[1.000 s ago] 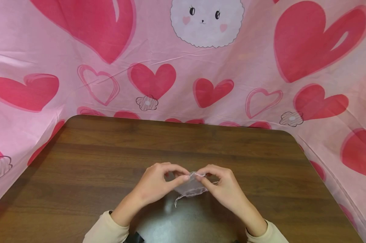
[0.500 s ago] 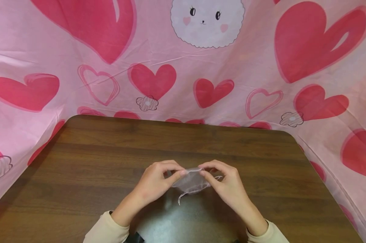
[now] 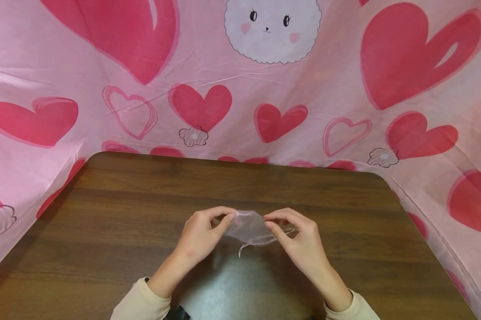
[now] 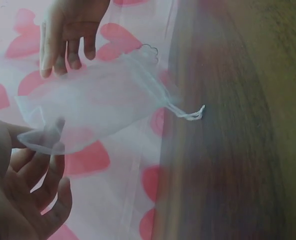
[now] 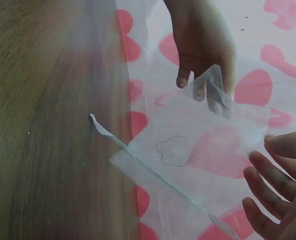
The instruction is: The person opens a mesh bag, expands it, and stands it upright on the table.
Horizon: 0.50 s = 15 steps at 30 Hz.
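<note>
A sheer white drawstring pouch (image 3: 246, 227) is stretched between both hands above the table. My left hand (image 3: 203, 231) pinches one bottom corner between thumb and fingers. At the other bottom corner, my right hand (image 3: 298, 231) pinches the edge the same way. The pouch's mouth hangs toward me, with a looped white drawstring (image 4: 188, 114) dangling from one end and a second loop near the right palm. In the right wrist view, the see-through fabric (image 5: 208, 130) lies flat and shows no contents; the gathered drawstring channel (image 5: 163, 177) runs across its lower side.
A dark brown wooden table (image 3: 144, 200) with rounded far corners lies under the hands. Behind it and at both sides hangs a pink curtain (image 3: 240, 115) printed with hearts. A small black object (image 3: 178, 313) shows by the left sleeve.
Both hands have moved apart and slightly farther from me, spreading the pouch's bottom edge from a bunched fold into a wide, flat span. The dangling drawstring has risen and shifted right.
</note>
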Available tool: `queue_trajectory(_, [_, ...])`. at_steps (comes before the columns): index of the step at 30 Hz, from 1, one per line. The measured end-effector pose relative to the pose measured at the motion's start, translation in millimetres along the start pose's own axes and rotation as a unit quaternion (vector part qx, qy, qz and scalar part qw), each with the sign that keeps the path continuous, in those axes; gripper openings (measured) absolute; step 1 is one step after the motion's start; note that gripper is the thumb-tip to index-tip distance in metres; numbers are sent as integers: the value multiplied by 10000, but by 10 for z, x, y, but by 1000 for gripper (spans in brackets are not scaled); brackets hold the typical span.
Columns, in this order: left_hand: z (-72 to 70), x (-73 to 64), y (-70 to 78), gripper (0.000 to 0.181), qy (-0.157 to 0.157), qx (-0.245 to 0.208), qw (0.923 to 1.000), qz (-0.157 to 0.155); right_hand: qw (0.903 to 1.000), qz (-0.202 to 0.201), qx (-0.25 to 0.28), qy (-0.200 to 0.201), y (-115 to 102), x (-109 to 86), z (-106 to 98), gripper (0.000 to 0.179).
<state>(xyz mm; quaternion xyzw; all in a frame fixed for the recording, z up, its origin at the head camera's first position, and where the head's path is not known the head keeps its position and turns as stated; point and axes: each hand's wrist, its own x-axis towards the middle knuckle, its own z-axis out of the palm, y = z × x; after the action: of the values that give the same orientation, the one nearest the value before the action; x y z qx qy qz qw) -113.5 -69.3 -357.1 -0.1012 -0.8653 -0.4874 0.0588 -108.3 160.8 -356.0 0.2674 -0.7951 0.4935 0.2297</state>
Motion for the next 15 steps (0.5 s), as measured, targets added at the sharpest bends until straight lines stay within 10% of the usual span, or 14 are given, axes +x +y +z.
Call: queue_trajectory(15, [30,-20,48,5,-91,-630,9979,146,9996,-156,-45,-247,4,-55,96,24])
